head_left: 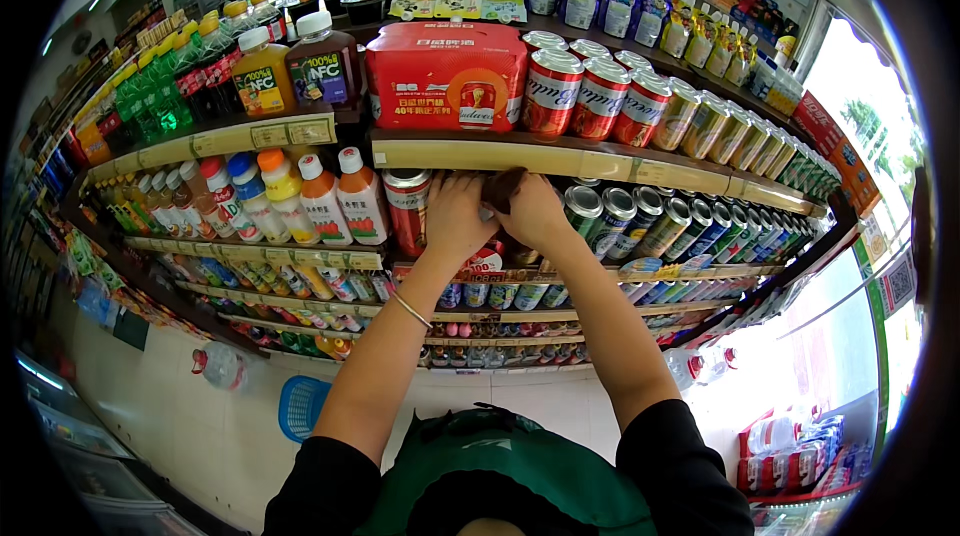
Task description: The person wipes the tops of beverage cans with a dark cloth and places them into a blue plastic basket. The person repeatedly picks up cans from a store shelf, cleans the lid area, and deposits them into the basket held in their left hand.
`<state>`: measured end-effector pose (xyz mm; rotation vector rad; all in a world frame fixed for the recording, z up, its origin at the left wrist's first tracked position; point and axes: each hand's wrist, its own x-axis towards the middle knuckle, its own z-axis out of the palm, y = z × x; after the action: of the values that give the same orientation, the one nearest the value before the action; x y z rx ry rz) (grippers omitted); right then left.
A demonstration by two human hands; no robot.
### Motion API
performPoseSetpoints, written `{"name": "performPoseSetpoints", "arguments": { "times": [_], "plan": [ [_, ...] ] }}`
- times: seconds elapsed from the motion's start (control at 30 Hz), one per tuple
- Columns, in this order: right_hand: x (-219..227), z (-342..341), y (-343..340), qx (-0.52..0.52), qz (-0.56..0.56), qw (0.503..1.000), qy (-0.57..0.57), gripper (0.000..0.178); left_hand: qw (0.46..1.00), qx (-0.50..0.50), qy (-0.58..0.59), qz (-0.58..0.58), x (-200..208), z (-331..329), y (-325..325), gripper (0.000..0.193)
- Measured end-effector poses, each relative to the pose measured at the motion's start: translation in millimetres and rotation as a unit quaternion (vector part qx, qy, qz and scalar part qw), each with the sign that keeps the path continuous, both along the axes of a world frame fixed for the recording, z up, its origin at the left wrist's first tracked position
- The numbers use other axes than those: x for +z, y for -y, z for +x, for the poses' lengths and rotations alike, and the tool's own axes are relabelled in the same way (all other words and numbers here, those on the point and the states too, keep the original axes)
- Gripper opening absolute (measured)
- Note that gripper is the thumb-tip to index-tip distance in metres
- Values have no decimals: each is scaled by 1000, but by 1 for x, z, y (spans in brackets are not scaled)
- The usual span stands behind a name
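Both my hands reach into the second shelf, under the upper shelf's edge, side by side. My right hand (533, 213) is closed on a dark brown cloth (503, 188), bunched between the two hands. My left hand (458, 216) is bent around something with a small silvery part showing; the hands hide the rest of it. Just left of my left hand stands a red-and-silver can (407, 206). To the right of my right hand, a green can (582, 208) begins a row of cans. A metal bangle (411, 309) circles my left forearm.
Above my hands, a red carton of cans (447, 76) and red cans (553, 94) stand on the upper shelf (560, 158). Bottles of orange drink (360, 196) fill the shelf to the left. On the floor are a blue basket (303, 408) and a large clear bottle (221, 366).
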<state>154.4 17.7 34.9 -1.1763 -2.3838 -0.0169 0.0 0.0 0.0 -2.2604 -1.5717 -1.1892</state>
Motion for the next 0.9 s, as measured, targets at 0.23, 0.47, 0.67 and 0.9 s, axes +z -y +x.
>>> {"name": "performPoseSetpoints", "arguments": {
  "times": [0.23, 0.47, 0.67, 0.9],
  "plan": [
    [-6, 26, 21, 24, 52, 995, -77, 45, 1000, 1, 6, -11, 8, 0, 3, 62],
    [1, 32, 48, -33, 127, 970, -205, 38, 995, -37, 61, 63, 13, -6, 27, 55],
    [-21, 26, 17, 25, 197, 965, -174, 44, 994, 44, 2, 99, -14, -19, 41, 43],
    [-10, -10, 25, 96, 223, 947, -212, 39, 995, 40, 47, 83, -20, -24, 41, 42]
  ]
}}
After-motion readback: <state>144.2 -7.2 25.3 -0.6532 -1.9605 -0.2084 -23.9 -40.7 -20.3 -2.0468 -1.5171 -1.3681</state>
